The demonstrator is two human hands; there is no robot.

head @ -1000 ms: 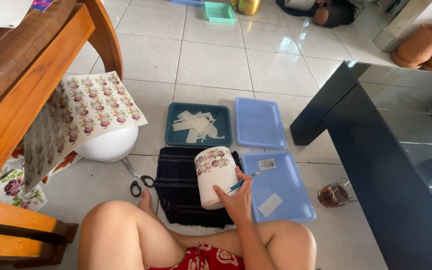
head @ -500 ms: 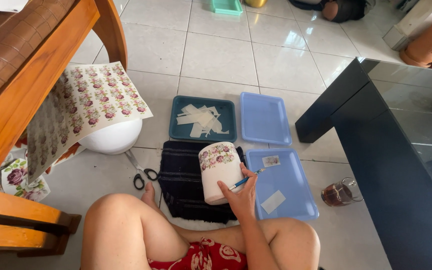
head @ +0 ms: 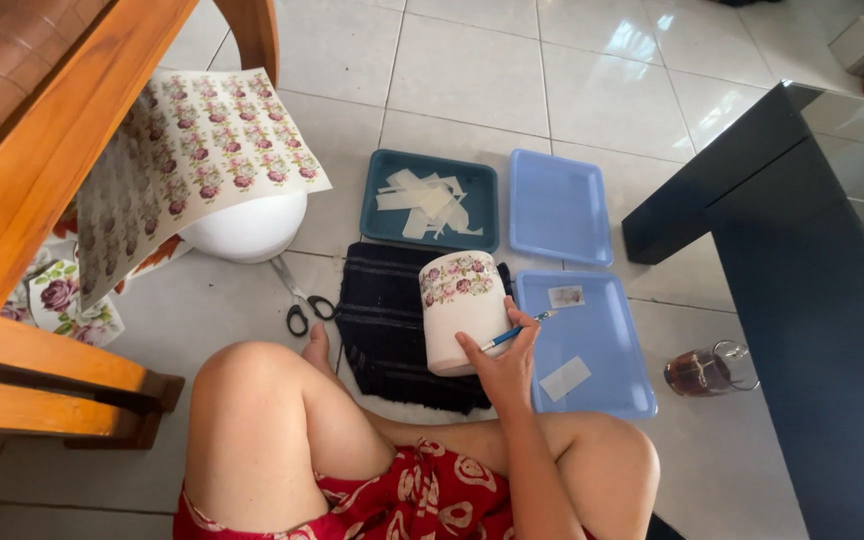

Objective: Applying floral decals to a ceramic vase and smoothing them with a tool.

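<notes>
My right hand [head: 508, 368] grips a white cylindrical pot [head: 455, 305] with a band of pink flower decals round its top. The pot is tilted over a dark striped cloth [head: 382, 322] on the tiled floor. A thin blue brush [head: 518, 331] lies between the fingers of the same hand, its tip pointing right over a light blue tray [head: 607, 340]. In that tray are a small flower decal [head: 565, 296] and a white paper slip [head: 564, 378]. My left hand is out of sight. My bare knees frame the cloth.
A teal tray [head: 380, 190] with white paper scraps and a second light blue tray [head: 558, 208] lie beyond the cloth. Scissors [head: 301, 299] lie left of it, near a white round object [head: 248, 230] under a flower decal sheet [head: 202, 150]. Wooden furniture [head: 37, 190] stands left, a dark table [head: 802, 290] right, with a glass mug [head: 698, 372] beside it.
The view has shifted down and closer to the floor. My right hand keeps hold of the pot and brush in much the same place over the cloth.
</notes>
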